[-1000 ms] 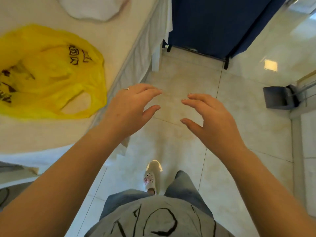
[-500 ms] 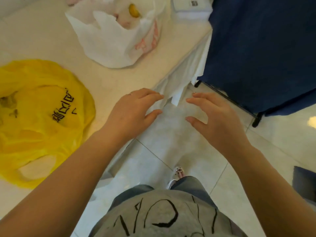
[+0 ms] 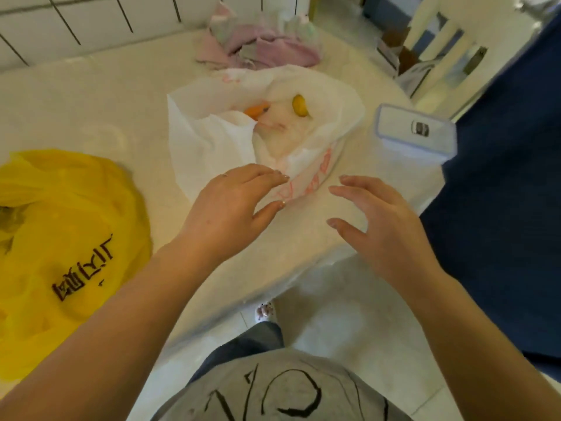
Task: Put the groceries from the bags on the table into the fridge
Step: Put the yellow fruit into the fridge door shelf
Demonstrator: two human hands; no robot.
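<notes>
White cloth covers the table [image 3: 91,117], whose near right corner falls away just under the right hand [image 3: 385,226]; beyond that edge lies pale tiled floor [image 3: 349,329], with a dark blue curtain [image 3: 501,208] close along the right. Open room lies between the two hands and along the table's near edge. A tiled wall [image 3: 76,19] closes the far side.

At the far edge a heap of pink cloths [image 3: 258,47] lies behind the white bag [image 3: 212,141]. A lidded plastic box [image 3: 416,132] sits at the right edge, just beside the bag. A yellow bag [image 3: 69,238] with dark print slumps at the near left.

Mid-table, the white bag stands open and crumpled, red print on its near side; inside show something orange [image 3: 256,110] and a small yellow item [image 3: 300,105], perhaps fruit, though blurred.

The left hand [image 3: 230,208] hovers with fingers spread and lightly bent, fingertips at the bag's near rim, gripping nothing. The right hand is likewise spread and empty, near the bag but apart.
</notes>
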